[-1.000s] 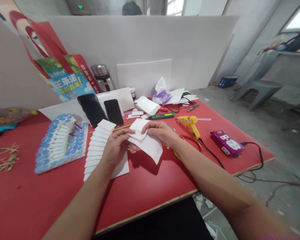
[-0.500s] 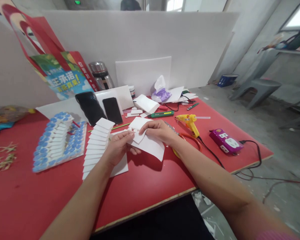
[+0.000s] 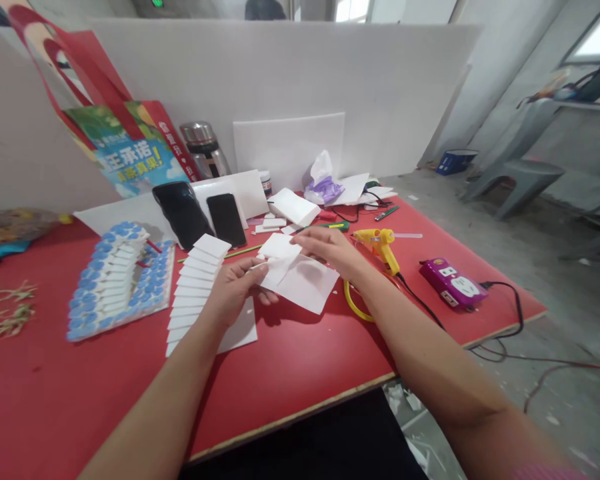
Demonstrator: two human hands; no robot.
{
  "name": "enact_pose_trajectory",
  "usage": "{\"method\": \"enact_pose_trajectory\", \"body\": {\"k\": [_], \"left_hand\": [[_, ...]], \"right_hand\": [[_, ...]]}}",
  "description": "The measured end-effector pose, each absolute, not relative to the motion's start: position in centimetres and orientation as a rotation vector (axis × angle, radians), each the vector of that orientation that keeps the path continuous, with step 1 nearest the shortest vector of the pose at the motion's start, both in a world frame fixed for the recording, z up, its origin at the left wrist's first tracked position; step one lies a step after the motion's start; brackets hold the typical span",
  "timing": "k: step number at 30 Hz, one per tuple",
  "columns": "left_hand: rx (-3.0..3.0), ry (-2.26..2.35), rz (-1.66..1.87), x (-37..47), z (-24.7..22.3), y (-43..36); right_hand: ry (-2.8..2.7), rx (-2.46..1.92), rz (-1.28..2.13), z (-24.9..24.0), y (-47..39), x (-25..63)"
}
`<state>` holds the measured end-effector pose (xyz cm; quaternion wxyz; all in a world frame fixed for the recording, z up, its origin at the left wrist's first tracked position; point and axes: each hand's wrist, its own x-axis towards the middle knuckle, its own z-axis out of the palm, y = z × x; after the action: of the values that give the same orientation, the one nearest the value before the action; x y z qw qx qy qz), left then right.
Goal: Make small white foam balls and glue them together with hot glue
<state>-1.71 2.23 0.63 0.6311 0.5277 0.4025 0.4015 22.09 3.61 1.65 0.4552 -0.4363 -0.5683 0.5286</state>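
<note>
My left hand (image 3: 241, 285) pinches a white sheet (image 3: 311, 287) at its left edge, holding it above the red table. A smaller white folded flap (image 3: 281, 265) lies over that sheet beside my left fingertips. My right hand (image 3: 330, 248) is over the sheet's upper right, its fingers stretched out and apart, tips close to a white square piece (image 3: 280, 245). Whether those tips touch the square cannot be made out. Left of my hands, a stepped row of white foam strips (image 3: 195, 293) lies overlapped, partly behind my left forearm.
A yellow glue gun (image 3: 380, 247), orange-and-yellow-handled scissors (image 3: 356, 305) and a purple power socket (image 3: 453, 283) are on the right. Two phones (image 3: 226, 220) lean at the back. A blue-and-white foam model (image 3: 120, 283) stands left. A green cutter (image 3: 335, 227) lies behind my right hand.
My right hand has moved up and right off the small white flap, and its fingers have straightened. The sheet has shifted slightly; my left hand still grips it.
</note>
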Motion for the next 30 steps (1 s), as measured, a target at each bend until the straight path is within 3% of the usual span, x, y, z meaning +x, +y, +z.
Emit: {"method": "enact_pose_trajectory", "body": {"k": [4, 14, 30], "left_hand": [[1.221, 0.901, 0.926, -1.56, 0.59, 2.24], [1.070, 0.776, 1.012, -2.12, 0.27, 2.52], [1.013, 0.828, 0.872, -1.97, 0.33, 2.90]], "right_hand": [[-1.578, -1.085, 1.396, 1.03, 3.31, 21.44], [-1.152, -0.846, 1.718, 0.98, 3.67, 21.31], [-1.401, -0.865, 1.540, 0.77, 3.75, 21.40]]}}
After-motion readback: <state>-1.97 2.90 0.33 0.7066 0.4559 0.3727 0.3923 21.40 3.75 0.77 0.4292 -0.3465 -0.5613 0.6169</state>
